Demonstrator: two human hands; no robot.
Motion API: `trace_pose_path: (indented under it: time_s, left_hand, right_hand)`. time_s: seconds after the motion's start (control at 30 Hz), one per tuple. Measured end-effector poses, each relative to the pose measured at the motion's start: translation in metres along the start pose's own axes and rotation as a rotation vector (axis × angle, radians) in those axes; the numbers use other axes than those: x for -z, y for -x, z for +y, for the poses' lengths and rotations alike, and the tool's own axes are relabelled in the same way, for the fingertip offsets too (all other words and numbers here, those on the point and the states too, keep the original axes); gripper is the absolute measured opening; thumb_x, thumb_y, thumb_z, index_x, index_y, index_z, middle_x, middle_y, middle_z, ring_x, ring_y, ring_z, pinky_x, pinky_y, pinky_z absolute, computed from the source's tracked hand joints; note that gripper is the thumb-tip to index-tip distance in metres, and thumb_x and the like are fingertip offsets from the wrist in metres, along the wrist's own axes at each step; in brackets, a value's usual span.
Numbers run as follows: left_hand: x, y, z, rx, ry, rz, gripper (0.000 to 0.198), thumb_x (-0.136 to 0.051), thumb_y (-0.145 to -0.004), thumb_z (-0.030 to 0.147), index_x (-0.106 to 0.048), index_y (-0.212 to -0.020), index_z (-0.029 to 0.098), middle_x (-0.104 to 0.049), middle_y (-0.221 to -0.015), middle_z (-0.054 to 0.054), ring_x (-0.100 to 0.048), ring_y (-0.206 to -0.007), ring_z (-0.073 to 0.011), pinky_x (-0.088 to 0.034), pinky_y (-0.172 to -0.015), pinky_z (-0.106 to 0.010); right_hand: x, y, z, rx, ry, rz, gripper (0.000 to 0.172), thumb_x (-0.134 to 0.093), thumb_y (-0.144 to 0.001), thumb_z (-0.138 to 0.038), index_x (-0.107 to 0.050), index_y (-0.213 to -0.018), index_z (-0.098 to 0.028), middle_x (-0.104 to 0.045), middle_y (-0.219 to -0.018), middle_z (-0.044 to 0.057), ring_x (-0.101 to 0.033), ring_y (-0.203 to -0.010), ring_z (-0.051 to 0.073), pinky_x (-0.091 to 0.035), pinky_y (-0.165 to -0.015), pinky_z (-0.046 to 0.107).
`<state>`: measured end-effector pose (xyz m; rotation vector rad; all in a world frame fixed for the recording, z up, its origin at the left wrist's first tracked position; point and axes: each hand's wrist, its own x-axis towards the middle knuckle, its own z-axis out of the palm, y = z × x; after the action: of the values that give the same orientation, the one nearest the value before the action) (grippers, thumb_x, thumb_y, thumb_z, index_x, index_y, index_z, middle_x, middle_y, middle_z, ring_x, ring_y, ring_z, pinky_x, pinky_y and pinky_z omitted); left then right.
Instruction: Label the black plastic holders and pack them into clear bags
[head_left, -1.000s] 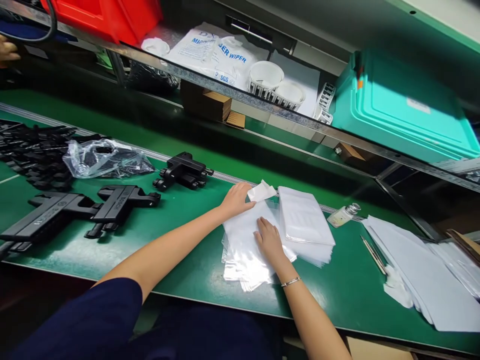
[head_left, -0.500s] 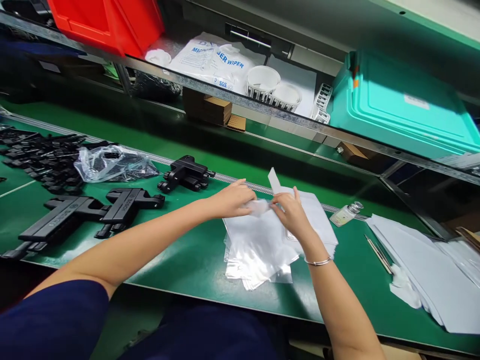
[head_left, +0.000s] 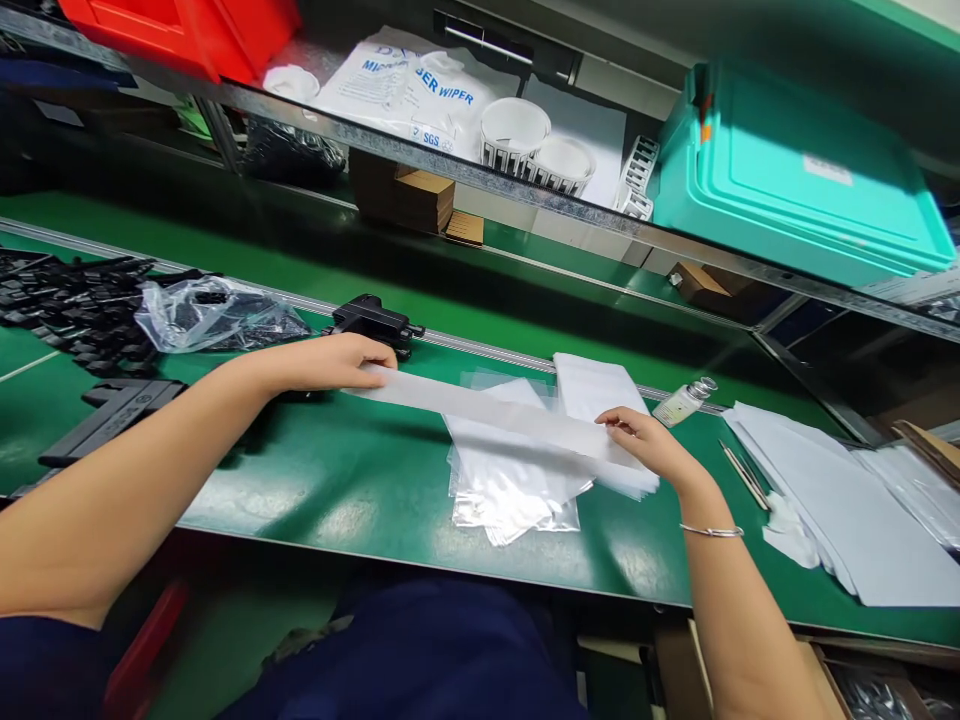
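A long, whitish translucent strip (head_left: pixel 487 408) is stretched between my two hands above the green bench. My left hand (head_left: pixel 349 362) pinches its left end, close to a black plastic device (head_left: pixel 373 318). Toward the other end, my right hand (head_left: pixel 641 440) grips the strip between thumb and fingers; a bracelet circles that wrist. Beneath the strip lie clear plastic bags (head_left: pixel 517 490), fanned over one another. Behind the right hand rests a stack of white sheets (head_left: pixel 600 385), partly covered by the strip and hand.
On the left are piled black parts (head_left: pixel 82 310), a clear bag (head_left: pixel 217 318) and another black device (head_left: pixel 112 420). A small bottle (head_left: pixel 684 402), tweezers (head_left: pixel 744 475) and white papers (head_left: pixel 840 510) lie right. The shelf (head_left: pixel 360 140) overhead carries a teal box (head_left: pixel 795 190).
My hands have moved apart, left hand leftward and right hand rightward. The strip, bunched between them before, is now drawn out straight. The view has shifted slightly.
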<state>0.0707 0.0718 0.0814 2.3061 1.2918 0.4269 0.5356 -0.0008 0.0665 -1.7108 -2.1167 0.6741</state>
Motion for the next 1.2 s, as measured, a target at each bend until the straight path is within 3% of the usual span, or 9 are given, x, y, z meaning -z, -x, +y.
trace_pose_path:
  time_s: [0.23, 0.33, 0.43, 0.53, 0.67, 0.8, 0.9, 1.07, 1.2]
  left_hand:
    - [-0.006, 0.012, -0.031, 0.146, -0.164, 0.068, 0.016, -0.050, -0.079, 0.029, -0.062, -0.085, 0.021, -0.065, -0.077, -0.002, -0.060, -0.074, -0.0201, -0.040, -0.064, -0.024]
    - [-0.005, 0.014, -0.032, 0.284, -0.306, 0.100, 0.029, -0.054, -0.081, 0.032, -0.062, -0.106, 0.020, -0.068, -0.085, -0.005, -0.063, -0.082, -0.0252, -0.041, -0.065, -0.026]
    - [-0.006, 0.027, -0.016, 0.410, -0.433, 0.133, 0.051, -0.051, -0.086, 0.032, -0.046, -0.135, 0.020, -0.070, -0.098, -0.010, -0.066, -0.093, -0.0309, -0.044, -0.070, -0.030]
    - [-0.013, 0.056, 0.018, 0.360, -0.355, 0.143, 0.062, -0.049, -0.088, 0.030, -0.032, -0.147, 0.023, -0.071, -0.099, -0.008, -0.067, -0.091, -0.0287, -0.046, -0.074, -0.030]
    - [-0.034, 0.099, 0.071, -0.057, 0.054, -0.027, 0.064, -0.057, -0.085, 0.027, -0.037, -0.146, 0.031, -0.071, -0.090, 0.003, -0.066, -0.074, -0.0168, -0.043, -0.065, -0.021]
    - [-0.050, 0.131, 0.083, -0.183, 0.428, -0.149, 0.020, -0.059, -0.083, 0.020, -0.069, -0.101, 0.020, -0.067, -0.072, 0.003, -0.062, -0.066, -0.0126, -0.042, -0.060, -0.018]
    - [-0.054, 0.167, 0.045, -0.012, 0.723, -0.083, 0.011, -0.062, -0.080, 0.024, -0.067, -0.076, 0.016, -0.065, -0.066, 0.000, -0.061, -0.061, -0.0123, -0.043, -0.055, -0.019]
    - [-0.077, 0.285, -0.068, 0.491, 1.125, 0.678, 0.039, -0.081, -0.062, 0.046, -0.067, -0.079, 0.014, -0.065, -0.065, -0.002, -0.055, -0.055, -0.0114, -0.043, -0.051, -0.022]
    - [-0.128, 0.360, -0.132, 0.796, 1.311, 0.876, 0.039, -0.083, -0.061, 0.046, -0.059, -0.070, 0.015, -0.056, -0.057, 0.000, -0.047, -0.049, -0.0079, -0.040, -0.047, -0.022]
  right_hand:
    - [0.001, 0.012, 0.018, -0.106, -0.041, -0.094, 0.040, -0.052, -0.081, -0.034, -0.066, -0.114, -0.016, -0.064, -0.094, 0.007, -0.058, -0.075, 0.017, -0.048, -0.073, 0.034]
    - [0.001, 0.016, 0.017, -0.160, 0.015, -0.033, 0.036, -0.054, -0.080, -0.036, -0.068, -0.109, -0.018, -0.065, -0.092, 0.007, -0.058, -0.069, 0.017, -0.048, -0.064, 0.031]
    - [-0.004, 0.015, -0.001, -0.181, 0.149, 0.072, 0.032, -0.055, -0.081, -0.039, -0.068, -0.105, -0.022, -0.068, -0.087, 0.005, -0.062, -0.067, 0.019, -0.048, -0.058, 0.030]
    - [-0.019, 0.015, -0.049, -0.013, 0.246, 0.122, 0.028, -0.056, -0.083, -0.040, -0.067, -0.103, -0.024, -0.069, -0.079, 0.004, -0.064, -0.064, 0.020, -0.050, -0.058, 0.031]
    - [-0.064, 0.024, -0.151, 0.476, 0.188, -0.043, 0.021, -0.049, -0.094, -0.034, -0.063, -0.107, -0.024, -0.070, -0.085, 0.005, -0.065, -0.066, 0.017, -0.052, -0.062, 0.028]
    - [-0.110, 0.024, -0.231, 0.950, 0.100, -0.249, 0.020, -0.042, -0.100, -0.025, -0.059, -0.108, -0.022, -0.068, -0.089, 0.006, -0.065, -0.075, 0.016, -0.052, -0.065, 0.027]
    - [-0.127, 0.008, -0.243, 0.962, 0.039, -0.255, 0.018, -0.047, -0.098, -0.025, -0.062, -0.106, -0.021, -0.067, -0.084, 0.005, -0.063, -0.069, 0.015, -0.051, -0.058, 0.024]
    - [-0.140, -0.024, -0.190, 0.479, -0.056, -0.044, 0.023, -0.057, -0.090, -0.041, -0.067, -0.094, -0.021, -0.070, -0.080, 0.005, -0.064, -0.056, 0.016, -0.055, -0.053, 0.027]
    - [-0.167, -0.025, -0.136, 0.322, -0.010, -0.210, 0.033, -0.058, -0.085, -0.051, -0.070, -0.090, -0.021, -0.070, -0.072, 0.004, -0.065, -0.057, 0.019, -0.057, -0.057, 0.031]
